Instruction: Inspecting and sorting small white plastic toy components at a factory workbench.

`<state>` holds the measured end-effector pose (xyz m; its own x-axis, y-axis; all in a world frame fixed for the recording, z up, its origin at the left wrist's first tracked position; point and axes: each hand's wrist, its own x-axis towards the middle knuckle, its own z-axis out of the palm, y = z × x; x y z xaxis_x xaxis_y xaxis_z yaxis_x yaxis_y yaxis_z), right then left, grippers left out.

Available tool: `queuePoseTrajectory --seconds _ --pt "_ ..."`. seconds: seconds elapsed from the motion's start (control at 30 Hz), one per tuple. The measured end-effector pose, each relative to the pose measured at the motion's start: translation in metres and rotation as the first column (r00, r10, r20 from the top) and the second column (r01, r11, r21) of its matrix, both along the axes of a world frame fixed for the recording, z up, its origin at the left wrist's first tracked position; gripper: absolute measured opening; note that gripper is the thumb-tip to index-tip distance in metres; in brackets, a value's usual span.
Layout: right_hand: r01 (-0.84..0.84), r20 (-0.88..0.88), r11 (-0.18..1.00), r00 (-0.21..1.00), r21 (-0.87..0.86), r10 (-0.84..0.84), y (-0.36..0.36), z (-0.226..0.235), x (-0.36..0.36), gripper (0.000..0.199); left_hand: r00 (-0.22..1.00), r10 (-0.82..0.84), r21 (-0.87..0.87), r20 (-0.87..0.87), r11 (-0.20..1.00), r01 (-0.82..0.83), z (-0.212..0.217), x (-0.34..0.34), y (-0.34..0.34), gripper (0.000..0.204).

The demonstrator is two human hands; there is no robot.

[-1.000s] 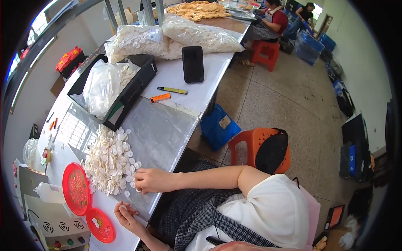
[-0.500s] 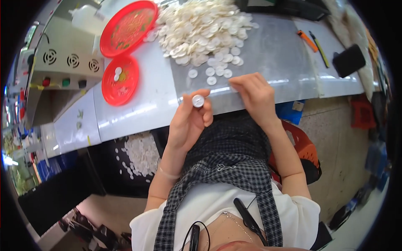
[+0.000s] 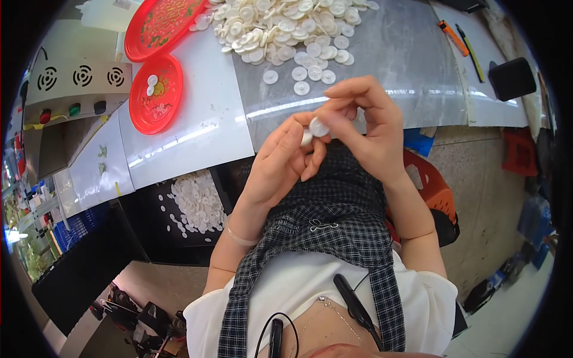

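Left hand [image 3: 276,158] curling half-closed against a second disc [image 3: 307,138], perhaps gripping it, fingers blocking my view | right hand [image 3: 373,131] pinching a smooth, round white disc [image 3: 319,127] at the left's two o'clock | flat discs [image 3: 292,27] heaping towards eleven | shallow, glossy red dish [image 3: 161,120] resting near nine

At left, a translucent plastic bottle [image 3: 106,14] and a pale boxy machine [image 3: 89,92] with round knobs [image 3: 74,110]; at right, a slim orange plastic tool [image 3: 454,39], a thin yellow-and-black stick [image 3: 470,53], a black rectangular phone [image 3: 512,80]
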<state>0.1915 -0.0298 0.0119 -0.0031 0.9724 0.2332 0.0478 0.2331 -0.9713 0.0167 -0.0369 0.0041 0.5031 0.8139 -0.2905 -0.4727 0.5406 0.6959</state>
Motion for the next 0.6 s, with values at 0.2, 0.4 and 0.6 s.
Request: queuePoseTrajectory --seconds 0.2,0.4,0.6 --pt "-0.038 0.247 0.997 0.969 0.068 0.02 0.006 -0.003 0.004 0.019 0.954 -0.153 -0.056 0.257 0.983 0.173 -0.013 -0.005 0.0 0.046" --pt "0.051 0.595 0.923 0.75 0.382 -0.288 0.028 -0.027 0.015 0.021 0.924 -0.052 -0.203 0.378 0.969 0.138 -0.011 -0.005 -0.001 0.047" --pt "0.024 0.615 0.918 0.736 0.395 -0.284 0.028 -0.029 0.012 0.016 0.914 -0.024 -0.235 0.404 0.963 0.13 -0.01 -0.007 0.001 0.049"
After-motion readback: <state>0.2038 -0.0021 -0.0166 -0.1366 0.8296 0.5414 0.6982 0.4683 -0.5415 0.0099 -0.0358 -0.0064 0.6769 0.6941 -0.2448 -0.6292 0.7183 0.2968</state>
